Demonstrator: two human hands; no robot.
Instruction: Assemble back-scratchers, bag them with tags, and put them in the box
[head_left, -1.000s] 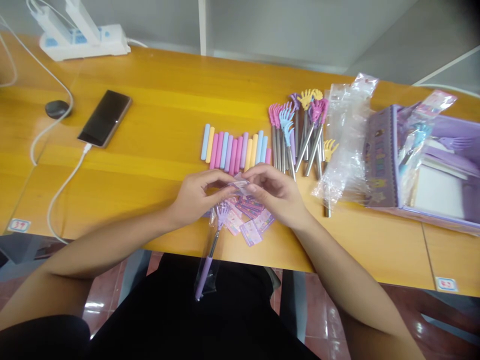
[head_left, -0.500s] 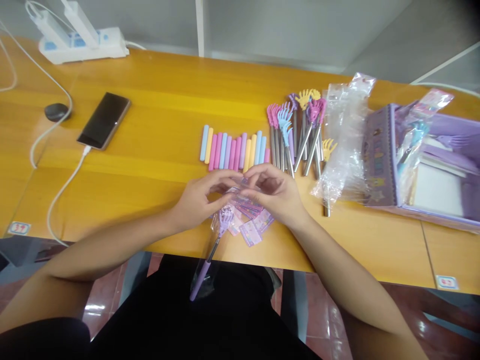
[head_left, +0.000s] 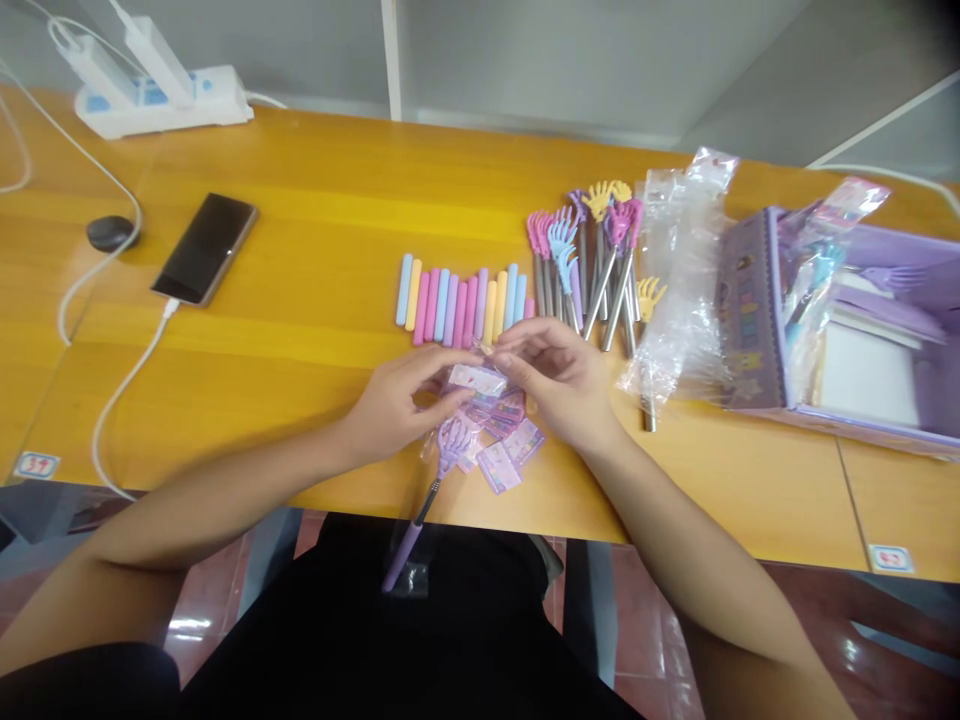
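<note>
Pinching the card end of a clear bag (head_left: 418, 578) between left hand (head_left: 386, 405) and right hand (head_left: 574, 390), purple scratcher (head_left: 451, 445) already inside, bodyward of the pastel tubes (head_left: 460, 308). Right of the tubes, not yet bagged: metal-stemmed scratchers (head_left: 562, 250); farther right, bagged in a box (head_left: 750, 320): a blue scratcher (head_left: 825, 262).

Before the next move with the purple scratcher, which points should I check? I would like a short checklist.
1. Purple scratcher inside clear bag: ok.
2. Left hand and right hand at the bag's top: ok.
3. Card visible at the bag's top: ok.
4. Bag sealed: cannot tell.
5. Bag fully over the table: not ok, its lower end passes the edge.
</note>
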